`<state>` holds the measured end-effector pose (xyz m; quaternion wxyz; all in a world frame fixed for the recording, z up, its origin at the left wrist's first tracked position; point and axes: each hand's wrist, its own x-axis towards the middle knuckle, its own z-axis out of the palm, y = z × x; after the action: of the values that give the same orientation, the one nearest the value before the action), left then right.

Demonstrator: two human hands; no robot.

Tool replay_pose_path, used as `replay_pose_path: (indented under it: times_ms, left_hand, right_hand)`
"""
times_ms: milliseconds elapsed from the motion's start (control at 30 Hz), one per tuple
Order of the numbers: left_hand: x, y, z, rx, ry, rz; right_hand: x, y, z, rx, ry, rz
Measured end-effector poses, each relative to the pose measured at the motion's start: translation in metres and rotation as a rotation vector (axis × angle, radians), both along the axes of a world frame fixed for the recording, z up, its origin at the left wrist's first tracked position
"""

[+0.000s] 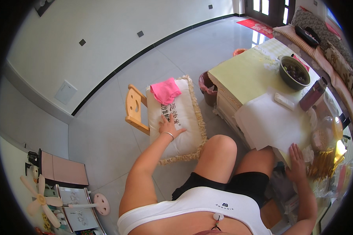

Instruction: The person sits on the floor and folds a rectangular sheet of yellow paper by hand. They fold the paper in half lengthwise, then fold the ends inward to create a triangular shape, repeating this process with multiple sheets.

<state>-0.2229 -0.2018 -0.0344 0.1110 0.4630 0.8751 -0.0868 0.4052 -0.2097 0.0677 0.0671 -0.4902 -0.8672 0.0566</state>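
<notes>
My left hand (170, 126) lies with spread fingers on a cream cushion (184, 137) with a fringed edge, pressing on its printed top and holding nothing. The cushion sits on a small wooden chair (135, 107) whose backrest has a cut-out smiling face. A folded bright pink cloth (166, 91) rests on the cushion's far end, apart from my fingers. On the right, my right hand (297, 162) is flat at the table's near edge, fingers stretched out, beside large white paper sheets (262, 125). A small white flat object (284, 101) is on the sheets.
The table (239, 76) also bears a green colander (283, 76) of dark round fruit, a purple bottle (313, 93) and gold-coloured packaging (321, 166). Beside it stands a lined bin (208, 94). A white fan (41, 199) is at lower left, a sofa (335, 64) at far right.
</notes>
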Motion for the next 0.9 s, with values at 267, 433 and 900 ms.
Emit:
replay_pose_path:
  times_ms: [267,433,900]
  left_hand:
    - [-0.057,0.067,0.026,0.161,-0.059,-0.009]
    - [-0.034,0.047,0.011,0.287,0.031,-0.160]
    - [0.102,0.060,-0.133,-0.026,-1.576,0.103]
  right_hand:
    - [0.004,-0.001,-0.004,-0.001,0.014,0.037]
    - [0.003,-0.004,0.008,0.003,0.036,0.046]
    - [0.016,0.001,-0.006,-0.043,0.008,0.091]
